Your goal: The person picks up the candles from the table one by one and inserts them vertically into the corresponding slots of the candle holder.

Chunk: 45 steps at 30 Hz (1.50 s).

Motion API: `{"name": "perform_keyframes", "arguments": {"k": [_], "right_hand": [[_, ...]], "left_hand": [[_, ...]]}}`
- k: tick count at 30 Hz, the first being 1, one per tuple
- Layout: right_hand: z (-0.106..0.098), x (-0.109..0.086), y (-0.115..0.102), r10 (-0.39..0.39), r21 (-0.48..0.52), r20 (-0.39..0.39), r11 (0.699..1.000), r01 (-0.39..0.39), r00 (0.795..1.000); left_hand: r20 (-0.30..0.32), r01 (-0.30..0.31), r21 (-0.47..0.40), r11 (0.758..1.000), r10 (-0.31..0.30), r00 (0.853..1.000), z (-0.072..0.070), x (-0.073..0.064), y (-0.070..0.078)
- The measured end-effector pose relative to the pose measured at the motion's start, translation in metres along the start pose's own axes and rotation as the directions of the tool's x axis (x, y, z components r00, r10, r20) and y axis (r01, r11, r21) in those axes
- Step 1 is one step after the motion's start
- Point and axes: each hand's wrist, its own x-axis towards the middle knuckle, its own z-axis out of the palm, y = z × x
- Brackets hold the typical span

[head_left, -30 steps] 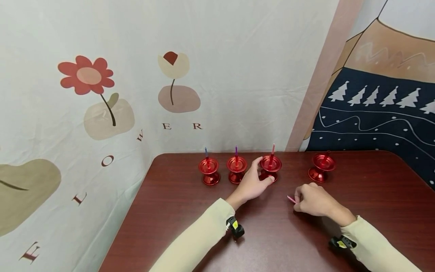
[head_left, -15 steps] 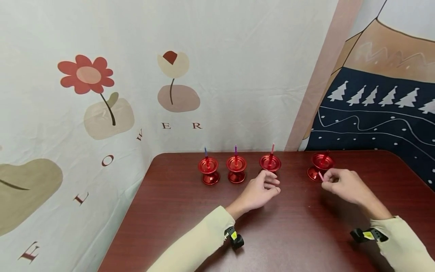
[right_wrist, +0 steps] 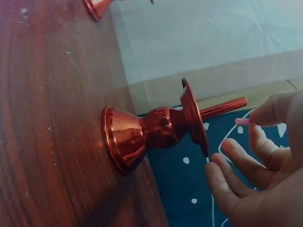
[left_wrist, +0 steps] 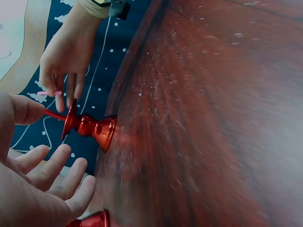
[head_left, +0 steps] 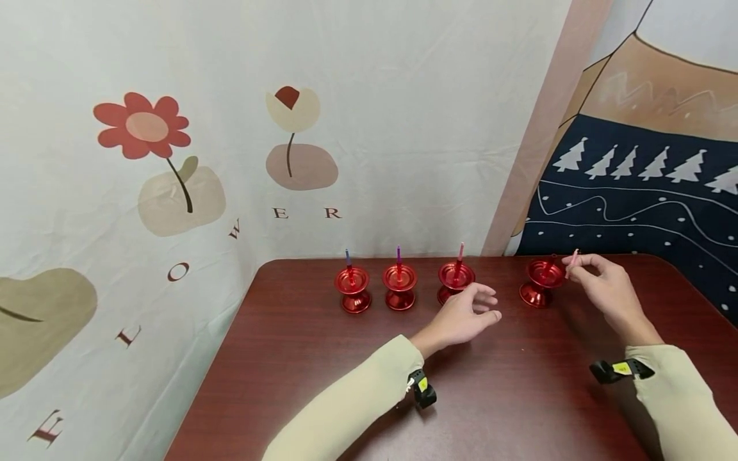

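Note:
My right hand [head_left: 608, 298] pinches a thin pink candle [head_left: 573, 261] between thumb and forefinger, upright just right of the rightmost red metal candle holder [head_left: 537, 295]. In the right wrist view, the pink candle [right_wrist: 242, 122] is close to the holder's thin empty tube [right_wrist: 227, 107], with the other fingers spread below it. My left hand [head_left: 461, 318] is relaxed and holds nothing. It is in front of the third red candle holder [head_left: 452, 275], overlapping its base in the head view. That holder carries an upright pink candle [head_left: 461, 252].
Farther left stand two more red holders [head_left: 355, 301] [head_left: 400, 298], one with a blue candle [head_left: 348, 258], the other with a purple candle [head_left: 398, 256]. All are near the back edge of the brown wooden table [head_left: 288, 358], before a printed cloth backdrop [head_left: 403, 160].
My right hand has moved right and up with the pink candle, which now points upward beside the rightmost holder. My left hand has let go of the third holder and moved right.

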Motion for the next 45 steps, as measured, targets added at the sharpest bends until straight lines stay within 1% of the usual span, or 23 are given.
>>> {"name": "perform_keyframes", "arguments": {"k": [2, 4, 9, 11, 13, 17, 20, 24, 26, 29, 31, 34, 37, 40, 42, 43, 44, 45], "right_hand": [[0.002, 0.003, 0.001, 0.024, 0.035, 0.037, 0.999, -0.025, 0.999], [0.004, 0.005, 0.002, 0.034, 0.032, 0.067, 0.999, -0.037, 0.997], [0.009, 0.006, -0.001, 0.023, -0.016, 0.076, 1.000, -0.022, 0.997], [0.010, 0.005, -0.003, 0.010, -0.007, 0.080, 1.000, -0.010, 0.997], [0.011, 0.004, -0.005, 0.009, 0.026, 0.097, 1.000, -0.011, 0.995], [0.013, 0.000, -0.009, 0.001, 0.077, 0.129, 0.997, -0.012, 0.992], [0.016, -0.003, -0.013, -0.008, 0.083, 0.153, 0.997, -0.005, 0.988], [0.019, -0.005, -0.017, -0.018, 0.045, 0.186, 0.999, 0.010, 0.982], [0.020, -0.007, -0.019, -0.024, 0.030, 0.203, 0.999, 0.018, 0.979], [0.023, -0.010, -0.023, -0.041, 0.064, 0.229, 0.998, 0.027, 0.973], [0.024, -0.011, -0.024, -0.048, 0.091, 0.251, 0.996, 0.026, 0.967], [0.026, -0.013, -0.028, -0.069, 0.135, 0.278, 0.990, 0.033, 0.958], [0.028, -0.015, -0.032, -0.091, 0.168, 0.312, 0.985, 0.040, 0.946], [0.029, -0.016, -0.036, -0.112, 0.190, 0.355, 0.981, 0.046, 0.928], [0.028, -0.016, -0.038, -0.114, 0.175, 0.377, 0.983, 0.051, 0.919], [0.027, -0.015, -0.039, -0.112, 0.154, 0.380, 0.986, 0.057, 0.918], [0.027, -0.014, -0.041, -0.110, 0.128, 0.376, 0.990, 0.067, 0.920], [0.026, -0.014, -0.042, -0.111, 0.102, 0.363, 0.992, 0.079, 0.925]], "left_hand": [[-0.004, 0.003, 0.004, 1.000, -0.003, 1.000, 0.004, 0.006, 0.003], [-0.009, 0.006, 0.016, 1.000, -0.006, 1.000, 0.008, 0.012, 0.005], [-0.023, 0.028, 0.066, 0.997, -0.027, 0.999, 0.014, 0.024, 0.008], [-0.026, 0.035, 0.076, 0.997, -0.033, 0.999, 0.015, 0.026, 0.010], [-0.035, 0.031, 0.095, 0.995, -0.028, 0.999, 0.016, 0.030, 0.010], [-0.050, 0.028, 0.097, 0.995, -0.024, 0.998, 0.017, 0.035, 0.010], [-0.068, 0.023, 0.106, 0.994, -0.015, 0.998, 0.022, 0.044, 0.000], [-0.090, 0.010, 0.146, 0.989, 0.003, 0.996, 0.032, 0.060, -0.020], [-0.092, 0.005, 0.159, 0.987, 0.010, 0.996, 0.036, 0.066, -0.027], [-0.096, -0.002, 0.181, 0.983, 0.020, 0.995, 0.037, 0.067, -0.027], [-0.106, 0.000, 0.194, 0.981, 0.021, 0.994, 0.037, 0.065, -0.024], [-0.123, 0.021, 0.206, 0.978, 0.005, 0.992, 0.035, 0.063, -0.016], [-0.127, 0.041, 0.210, 0.977, -0.014, 0.992, 0.033, 0.061, -0.010], [-0.128, 0.043, 0.219, 0.975, -0.015, 0.992, 0.032, 0.059, -0.007], [-0.129, 0.045, 0.227, 0.973, -0.016, 0.992, 0.032, 0.058, -0.005], [-0.135, 0.045, 0.239, 0.970, -0.013, 0.991, 0.034, 0.061, -0.008], [-0.139, 0.040, 0.248, 0.968, -0.005, 0.990, 0.035, 0.063, -0.010], [-0.140, 0.044, 0.249, 0.968, -0.009, 0.990, 0.036, 0.063, -0.010]]}}
